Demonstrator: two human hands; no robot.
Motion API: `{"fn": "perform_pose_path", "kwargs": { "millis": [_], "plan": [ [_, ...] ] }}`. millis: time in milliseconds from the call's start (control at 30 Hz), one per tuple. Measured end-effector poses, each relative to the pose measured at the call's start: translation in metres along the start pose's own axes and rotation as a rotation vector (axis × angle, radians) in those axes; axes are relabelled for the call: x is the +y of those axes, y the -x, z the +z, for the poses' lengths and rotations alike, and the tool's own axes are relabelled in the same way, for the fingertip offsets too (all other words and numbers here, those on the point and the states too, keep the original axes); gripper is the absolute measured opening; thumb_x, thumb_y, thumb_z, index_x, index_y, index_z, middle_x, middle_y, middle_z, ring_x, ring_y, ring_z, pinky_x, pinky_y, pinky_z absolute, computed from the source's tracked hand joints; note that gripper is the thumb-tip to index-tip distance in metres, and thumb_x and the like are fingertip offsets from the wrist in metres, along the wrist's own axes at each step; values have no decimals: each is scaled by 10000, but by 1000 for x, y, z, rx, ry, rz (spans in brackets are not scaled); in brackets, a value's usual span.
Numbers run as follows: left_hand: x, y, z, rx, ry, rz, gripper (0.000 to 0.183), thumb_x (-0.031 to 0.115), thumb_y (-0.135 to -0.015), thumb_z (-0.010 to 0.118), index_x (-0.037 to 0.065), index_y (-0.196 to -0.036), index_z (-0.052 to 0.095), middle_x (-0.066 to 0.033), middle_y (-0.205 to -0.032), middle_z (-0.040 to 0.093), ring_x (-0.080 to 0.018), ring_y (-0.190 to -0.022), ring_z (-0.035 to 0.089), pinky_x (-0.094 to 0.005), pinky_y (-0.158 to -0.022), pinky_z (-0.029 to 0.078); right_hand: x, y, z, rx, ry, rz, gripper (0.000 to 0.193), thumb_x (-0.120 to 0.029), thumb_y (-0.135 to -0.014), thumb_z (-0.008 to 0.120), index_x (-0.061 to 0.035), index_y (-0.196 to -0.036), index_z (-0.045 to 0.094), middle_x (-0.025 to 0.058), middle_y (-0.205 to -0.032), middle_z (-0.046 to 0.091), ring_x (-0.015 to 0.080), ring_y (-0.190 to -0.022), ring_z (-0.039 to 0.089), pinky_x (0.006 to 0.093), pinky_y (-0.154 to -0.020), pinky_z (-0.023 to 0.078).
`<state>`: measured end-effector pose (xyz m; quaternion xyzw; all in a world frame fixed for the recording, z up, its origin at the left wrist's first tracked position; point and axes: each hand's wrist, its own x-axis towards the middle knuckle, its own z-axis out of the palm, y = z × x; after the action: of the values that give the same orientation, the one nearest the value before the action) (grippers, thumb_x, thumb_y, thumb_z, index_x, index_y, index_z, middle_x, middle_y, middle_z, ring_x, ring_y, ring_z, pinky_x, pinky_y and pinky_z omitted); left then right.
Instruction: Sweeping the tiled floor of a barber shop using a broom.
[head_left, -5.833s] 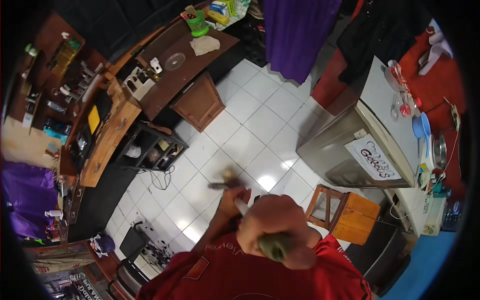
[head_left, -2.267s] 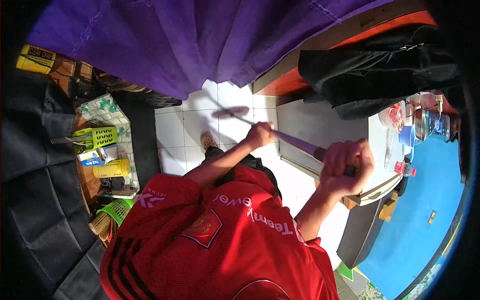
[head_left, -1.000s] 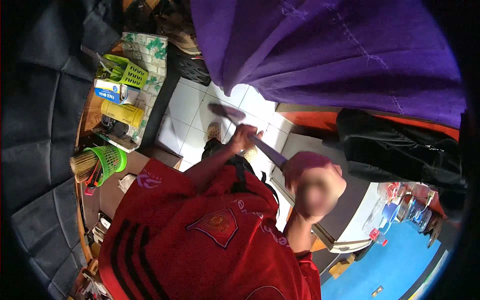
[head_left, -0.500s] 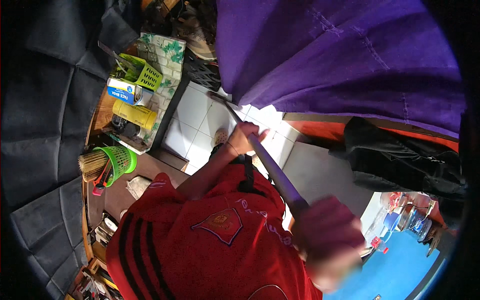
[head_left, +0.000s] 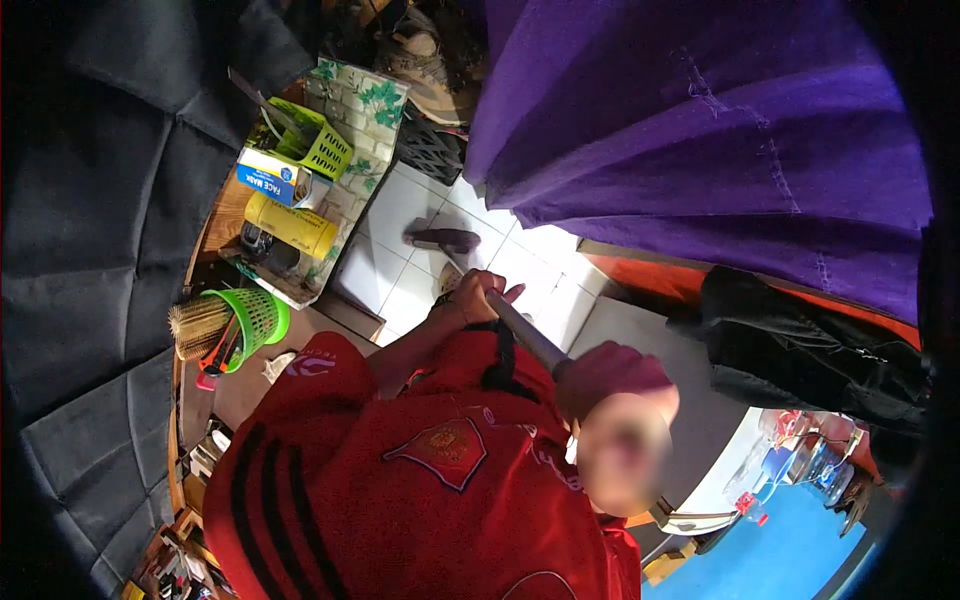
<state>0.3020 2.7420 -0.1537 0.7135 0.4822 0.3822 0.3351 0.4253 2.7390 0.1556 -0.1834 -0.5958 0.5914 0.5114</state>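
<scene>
Both my hands grip the grey tubular handle [head_left: 531, 335] of a long-handled broom or mop, which runs slantwise down to the floor. My left hand [head_left: 482, 298] is wrapped round the lower part, its thumb sticking out to the right. Closer to me, my right hand [head_left: 615, 385] is closed round the upper part; the handle's top end is hidden by it. At the far end, the dark flat head [head_left: 447, 240] is over the white tiles [head_left: 385, 240], near a shoe. Its outline is blurred, so I cannot tell whether it has bristles.
On the left, a shelf [head_left: 350, 150] holds a green basket [head_left: 328, 150], a mask box [head_left: 272, 178] and a yellow canister [head_left: 290, 225]. Another green basket [head_left: 262, 325] stands below. A purple curtain [head_left: 690, 120] hangs at the far right, black cloth [head_left: 800, 340] beneath it. A black crate [head_left: 430, 148] sits beyond the tiles.
The head of the broom or mop has come nearer across the tiles, and more of it shows. My right hand has shifted up and left, closer to my left hand. The view has turned slightly.
</scene>
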Motion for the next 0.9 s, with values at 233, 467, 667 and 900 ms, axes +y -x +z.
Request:
{"fn": "perform_pose_path", "kwargs": {
  "millis": [233,467,667,900],
  "plan": [
    [37,-24,-55,160,91,-66,420,117,-767,720,65,-488,410,-94,-464,442,-250,-406,456,-356,-433,350,-44,-11,44,-120,169,-180,222,-146,-654,619,-63,-533,452,46,-487,492,160,-377,489,277,-371,391],
    [-49,-28,-96,398,1159,-585,312,75,-818,558,36,-534,436,-79,-482,443,-133,-468,463,-328,-454,391,66,-48,63,-349,231,-193,73,-57,-536,531,-19,-588,498,87,-537,492,267,-459,533,357,-448,440],
    [-63,20,-72,370,318,-395,278,91,-765,609,50,-547,441,-86,-505,485,-211,-459,499,-360,-446,379,68,-51,67,-504,66,-104,87,-104,-617,529,-26,-580,514,75,-519,497,250,-412,506,362,-417,421],
    [-32,25,-55,328,76,-376,290,189,-735,713,77,-590,488,-131,-540,522,-323,-509,535,-400,-483,407,51,-75,14,-665,-57,-22,105,-98,-605,526,4,-589,543,88,-519,526,232,-422,540,340,-427,451]
  ]
}}
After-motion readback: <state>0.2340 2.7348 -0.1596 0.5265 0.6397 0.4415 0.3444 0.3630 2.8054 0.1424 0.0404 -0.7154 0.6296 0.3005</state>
